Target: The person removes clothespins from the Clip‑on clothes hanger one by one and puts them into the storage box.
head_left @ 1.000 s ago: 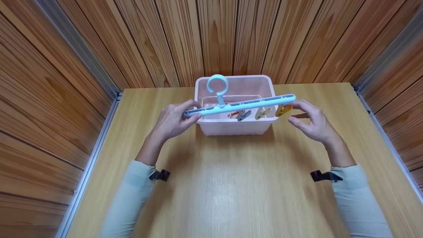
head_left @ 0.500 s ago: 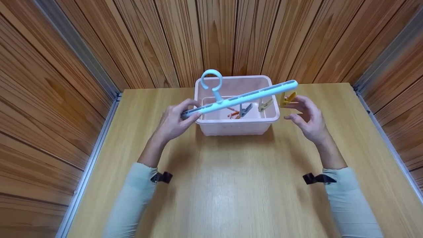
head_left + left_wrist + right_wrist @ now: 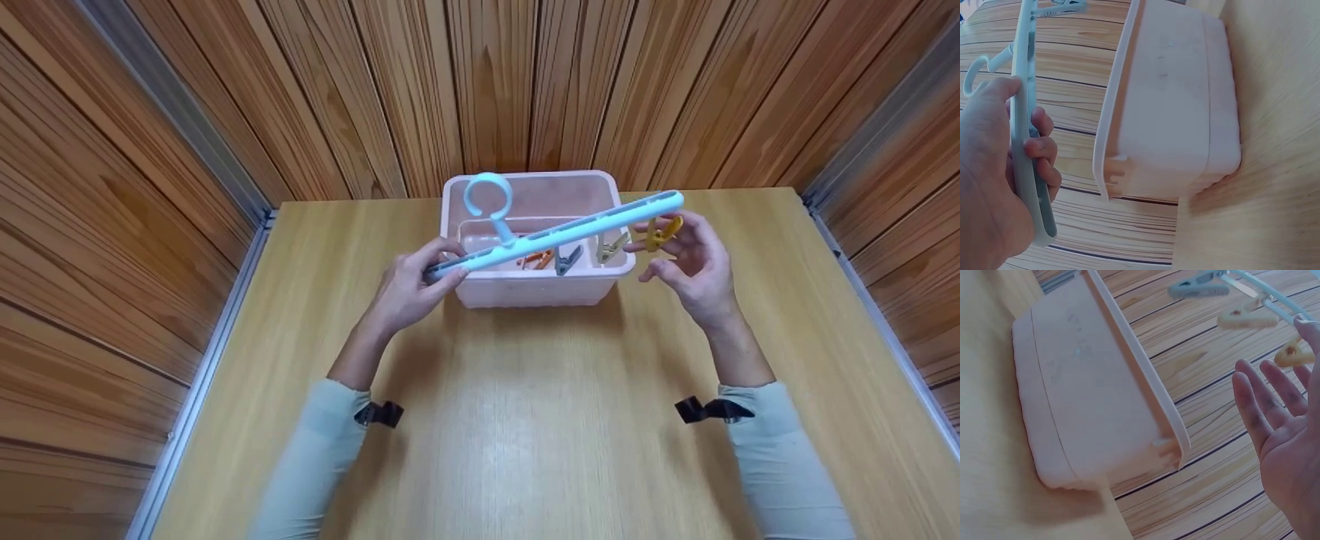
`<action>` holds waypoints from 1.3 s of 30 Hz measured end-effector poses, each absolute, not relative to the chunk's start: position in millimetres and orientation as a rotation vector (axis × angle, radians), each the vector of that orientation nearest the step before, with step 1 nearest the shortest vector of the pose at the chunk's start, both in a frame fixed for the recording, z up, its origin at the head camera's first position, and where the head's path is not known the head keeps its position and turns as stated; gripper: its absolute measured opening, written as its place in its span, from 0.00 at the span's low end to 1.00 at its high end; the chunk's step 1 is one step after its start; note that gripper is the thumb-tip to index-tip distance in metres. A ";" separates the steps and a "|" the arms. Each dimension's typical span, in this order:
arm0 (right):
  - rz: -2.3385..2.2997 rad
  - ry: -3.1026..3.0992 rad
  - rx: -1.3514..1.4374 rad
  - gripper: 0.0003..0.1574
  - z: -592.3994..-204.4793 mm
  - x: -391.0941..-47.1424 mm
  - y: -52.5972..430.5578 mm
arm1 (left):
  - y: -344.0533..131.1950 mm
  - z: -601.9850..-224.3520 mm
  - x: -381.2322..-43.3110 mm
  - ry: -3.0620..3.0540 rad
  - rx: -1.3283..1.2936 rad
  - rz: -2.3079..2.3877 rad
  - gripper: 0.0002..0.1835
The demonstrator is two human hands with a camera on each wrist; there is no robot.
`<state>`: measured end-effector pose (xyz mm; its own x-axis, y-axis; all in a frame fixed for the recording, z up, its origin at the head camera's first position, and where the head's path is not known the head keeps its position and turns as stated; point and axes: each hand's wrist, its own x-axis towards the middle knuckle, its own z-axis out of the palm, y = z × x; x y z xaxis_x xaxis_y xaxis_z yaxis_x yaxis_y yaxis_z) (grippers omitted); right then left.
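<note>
A light blue plastic hanger [image 3: 570,230] with an open-ring hook [image 3: 488,196] slants over a pale pink tub, its right end higher. My left hand [image 3: 414,289] grips its left end, thumb on one side and fingers curled round the other, as the left wrist view shows. From the bar hang a yellow clip [image 3: 664,234], a beige clip [image 3: 613,248] and a grey clip [image 3: 568,261]. My right hand [image 3: 699,274] is at the yellow clip, fingers loosely spread and thumb apart. In the right wrist view the thumb overlaps the bar's end.
The pink tub [image 3: 529,291] stands on the wooden table [image 3: 540,420] near the back plank wall [image 3: 495,82]. Something orange [image 3: 538,259] shows inside it, below the bar. Plank walls with metal edge rails rise at left and right.
The hanger's right end has risen overall, then dipped slightly, and the bar has shifted right. My left hand has moved right with it. My right hand has moved a little left.
</note>
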<state>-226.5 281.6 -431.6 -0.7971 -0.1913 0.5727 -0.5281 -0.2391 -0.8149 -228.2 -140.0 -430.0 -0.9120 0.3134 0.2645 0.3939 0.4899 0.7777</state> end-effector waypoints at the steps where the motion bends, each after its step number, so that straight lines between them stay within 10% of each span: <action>1: 2.140 -1.771 0.868 0.33 -431.3 -226.2 280.6 | -139.4 -430.9 -227.9 -2.638 -0.635 -1.411 0.14; 13: 2.127 -1.778 0.797 0.04 -425.7 -222.1 276.1 | -136.1 -436.8 -224.3 -2.646 -0.713 -1.501 0.13; 39: 2.064 -1.627 0.776 0.10 -423.9 -223.2 261.7 | -118.6 -445.8 -213.0 -2.737 -0.886 -1.783 0.21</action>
